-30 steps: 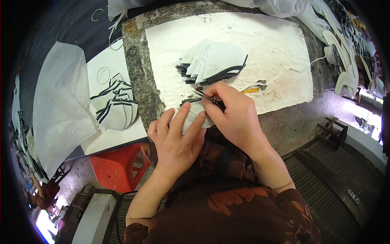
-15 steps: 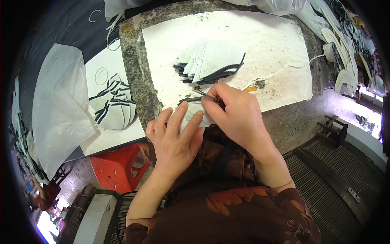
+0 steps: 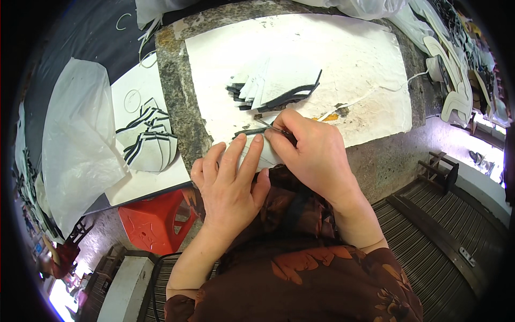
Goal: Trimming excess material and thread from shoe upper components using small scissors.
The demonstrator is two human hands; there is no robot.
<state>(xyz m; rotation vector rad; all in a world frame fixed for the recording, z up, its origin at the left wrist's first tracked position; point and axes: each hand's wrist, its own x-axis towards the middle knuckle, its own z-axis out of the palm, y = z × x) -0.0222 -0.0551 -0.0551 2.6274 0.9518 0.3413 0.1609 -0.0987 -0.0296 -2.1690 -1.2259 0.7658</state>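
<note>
Grey mottled worktop (image 3: 174,80) carries white paper (image 3: 354,59). At the paper's near edge, the left hand's (image 3: 224,185) spread fingers press a pale piece (image 3: 269,154), seemingly steadying it; its dark edge (image 3: 251,131) runs left-right, facing away. The right hand's (image 3: 316,150) fingers pinch a slim tool (image 3: 264,124), slanting away leftward.

Showing a cloudy plastic bag (image 3: 80,145) at the left and, nearer, a red stool (image 3: 145,222). Showing pale plastic sheeting (image 3: 370,7) at the far edge. Showing curved cream pieces (image 3: 457,101) farther right, a dark ribbed surface (image 3: 448,214) near right.
</note>
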